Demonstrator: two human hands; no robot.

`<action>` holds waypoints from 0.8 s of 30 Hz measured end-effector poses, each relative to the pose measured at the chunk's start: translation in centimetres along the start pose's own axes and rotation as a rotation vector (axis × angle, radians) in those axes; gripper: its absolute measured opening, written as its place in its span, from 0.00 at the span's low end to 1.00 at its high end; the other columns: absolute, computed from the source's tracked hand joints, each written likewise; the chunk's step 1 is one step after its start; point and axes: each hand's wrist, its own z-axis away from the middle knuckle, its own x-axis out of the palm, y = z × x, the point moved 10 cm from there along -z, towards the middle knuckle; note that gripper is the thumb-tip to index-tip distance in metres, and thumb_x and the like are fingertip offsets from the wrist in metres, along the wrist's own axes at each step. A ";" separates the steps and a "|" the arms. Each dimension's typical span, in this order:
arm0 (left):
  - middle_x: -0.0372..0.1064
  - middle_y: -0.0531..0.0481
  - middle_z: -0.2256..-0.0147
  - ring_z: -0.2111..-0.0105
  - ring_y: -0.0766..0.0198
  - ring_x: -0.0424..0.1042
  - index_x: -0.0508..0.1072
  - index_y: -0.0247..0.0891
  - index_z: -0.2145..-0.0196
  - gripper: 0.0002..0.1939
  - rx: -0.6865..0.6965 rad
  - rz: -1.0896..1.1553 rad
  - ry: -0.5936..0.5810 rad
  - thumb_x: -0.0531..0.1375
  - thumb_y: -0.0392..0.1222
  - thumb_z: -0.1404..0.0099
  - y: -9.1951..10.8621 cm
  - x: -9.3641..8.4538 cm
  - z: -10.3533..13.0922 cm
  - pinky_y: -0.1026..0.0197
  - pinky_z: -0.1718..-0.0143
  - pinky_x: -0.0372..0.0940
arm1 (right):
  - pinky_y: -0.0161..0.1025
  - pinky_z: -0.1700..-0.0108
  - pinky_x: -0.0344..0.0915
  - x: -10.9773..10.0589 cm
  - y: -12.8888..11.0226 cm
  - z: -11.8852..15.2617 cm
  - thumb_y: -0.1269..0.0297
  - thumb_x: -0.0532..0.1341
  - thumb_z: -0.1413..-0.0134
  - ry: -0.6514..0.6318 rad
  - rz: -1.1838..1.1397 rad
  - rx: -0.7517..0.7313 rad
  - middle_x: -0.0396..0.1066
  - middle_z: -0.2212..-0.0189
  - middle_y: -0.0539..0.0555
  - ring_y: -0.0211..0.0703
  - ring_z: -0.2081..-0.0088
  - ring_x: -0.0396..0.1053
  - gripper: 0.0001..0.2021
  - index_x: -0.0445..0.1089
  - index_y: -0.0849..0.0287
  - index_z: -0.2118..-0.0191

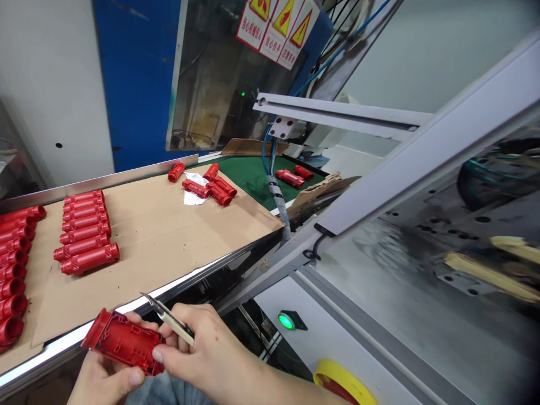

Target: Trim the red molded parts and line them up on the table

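Two hands meet at the bottom of the view over one red plastic housing half (123, 341), which you hold with its ribbed hollow side up, just off the near edge of the tabletop (177, 284). Your left hand (101, 379) carries it from below, its grip clamped on the part with the thumb over the lower edge. Your right hand (206, 351) pinches the part's right end with thumb and fingertip, and the same closed grip holds a small knife (169, 318) whose blade points up and left, above the part's upper right corner. On the cardboard sheet (169, 225) that covers the tabletop, rows of assembled red cylindrical housings (86, 230) lie side by side to your left, well apart from your hands. Farther back a loose cluster of red parts (211, 188) lies by a white scrap, and a green button (286, 321) glows on the machine panel at your right.
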 end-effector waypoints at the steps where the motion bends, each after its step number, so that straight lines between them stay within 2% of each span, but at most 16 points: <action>1: 0.73 0.44 0.70 0.64 0.43 0.70 0.60 0.39 0.53 0.49 -0.003 -0.003 -0.002 0.74 0.44 0.74 -0.1 0.0 0.0 0.51 0.64 0.68 | 0.24 0.81 0.52 0.0 0.1 0.0 0.72 0.60 0.60 0.003 -0.002 0.013 0.56 0.84 0.42 0.27 0.82 0.53 0.02 0.64 0.62 0.77; 3: 0.74 0.45 0.70 0.64 0.44 0.71 0.60 0.39 0.53 0.49 0.008 -0.003 -0.011 0.74 0.45 0.74 0.0 -0.1 0.0 0.53 0.64 0.68 | 0.25 0.81 0.53 -0.1 0.6 -0.1 0.71 0.61 0.62 0.019 0.017 0.054 0.56 0.84 0.42 0.28 0.82 0.54 0.04 0.64 0.62 0.77; 5: 0.74 0.45 0.71 0.64 0.45 0.71 0.63 0.39 0.55 0.45 0.012 0.008 -0.018 0.74 0.44 0.74 -0.1 -0.1 -0.1 0.54 0.64 0.68 | 0.26 0.80 0.55 -0.3 0.5 -0.1 0.72 0.61 0.61 0.032 0.064 0.044 0.57 0.85 0.43 0.29 0.82 0.54 0.03 0.65 0.62 0.78; 8: 0.73 0.46 0.72 0.66 0.47 0.71 0.69 0.39 0.66 0.34 0.014 0.059 -0.007 0.74 0.43 0.74 -0.3 -0.2 -0.3 0.55 0.65 0.69 | 0.27 0.73 0.60 -0.8 -0.7 0.1 0.75 0.56 0.56 0.084 0.129 -0.090 0.63 0.82 0.46 0.31 0.79 0.60 0.06 0.68 0.62 0.77; 11: 0.73 0.48 0.74 0.68 0.48 0.72 0.71 0.39 0.72 0.28 0.059 0.102 0.008 0.74 0.43 0.74 0.0 -0.1 -0.5 0.56 0.67 0.69 | 0.29 0.68 0.62 -1.7 -2.0 0.9 0.74 0.55 0.51 0.191 0.143 -0.271 0.68 0.75 0.52 0.34 0.72 0.65 0.07 0.71 0.64 0.71; 13: 0.73 0.48 0.73 0.69 0.49 0.72 0.72 0.39 0.72 0.27 0.067 0.111 0.004 0.74 0.40 0.75 0.0 0.1 -0.6 0.56 0.69 0.70 | 0.29 0.69 0.63 -1.5 -2.6 1.4 0.72 0.57 0.50 0.201 0.129 -0.377 0.67 0.72 0.55 0.35 0.71 0.66 0.07 0.71 0.66 0.67; 16: 0.74 0.49 0.73 0.71 0.50 0.73 0.72 0.41 0.73 0.27 0.065 0.120 -0.001 0.74 0.39 0.75 0.0 0.2 -0.7 0.58 0.73 0.70 | 0.28 0.72 0.64 -0.6 -2.9 1.9 0.70 0.57 0.50 0.179 0.181 -0.478 0.67 0.72 0.55 0.34 0.74 0.65 0.06 0.71 0.64 0.68; 22: 0.74 0.50 0.73 0.74 0.59 0.72 0.73 0.39 0.73 0.24 0.151 -0.012 0.022 0.74 0.41 0.72 0.8 -0.3 -0.8 0.70 0.75 0.67 | 0.34 0.80 0.60 1.7 -3.5 2.5 0.72 0.44 0.46 0.252 0.632 -0.684 0.65 0.77 0.57 0.40 0.78 0.61 0.15 0.66 0.66 0.71; 24: 0.73 0.51 0.74 0.75 0.60 0.72 0.73 0.39 0.73 0.25 0.132 0.003 0.015 0.74 0.43 0.73 0.6 -0.2 -0.8 0.69 0.75 0.68 | 0.35 0.83 0.57 1.4 -3.3 2.3 0.73 0.43 0.47 0.297 0.701 -0.670 0.63 0.78 0.56 0.41 0.79 0.60 0.14 0.64 0.65 0.72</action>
